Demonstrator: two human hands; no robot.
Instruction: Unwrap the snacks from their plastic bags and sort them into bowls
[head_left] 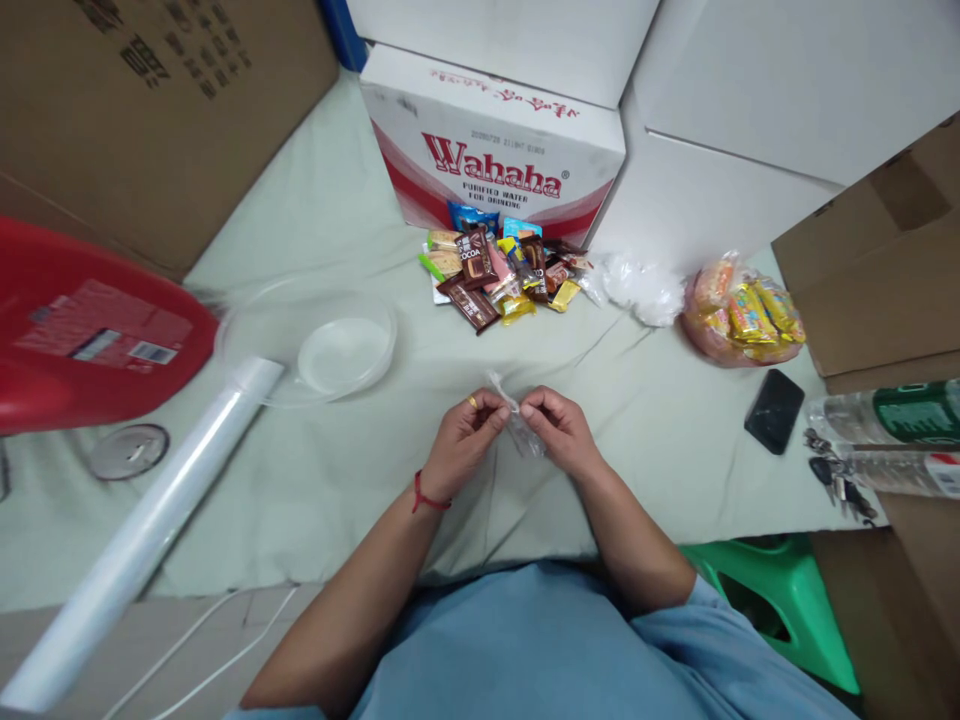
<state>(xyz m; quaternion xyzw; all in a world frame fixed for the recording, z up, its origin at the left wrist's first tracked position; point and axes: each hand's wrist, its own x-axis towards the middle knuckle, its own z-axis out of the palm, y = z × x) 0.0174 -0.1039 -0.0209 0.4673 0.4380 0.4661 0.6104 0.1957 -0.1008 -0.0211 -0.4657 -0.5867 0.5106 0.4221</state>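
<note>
Both hands meet over the front middle of the cloth-covered table. My left hand, with a ring and a red bracelet, pinches one side of a small clear plastic bag. My right hand pinches the same bag from the other side, thumb against fingers. The bag's lower part hangs between the hands and looks thin and crumpled; I cannot tell whether anything is inside. Beyond the hands lies a pile of wrapped snacks in brown, yellow and blue packets. To its right is a heap of crumpled clear plastic bags.
A clear plastic bowl and a long plastic roll lie left, near a red container. A Wahaha box stands behind. Rightward are a basket of yellow packets, a black phone, keys and bottles.
</note>
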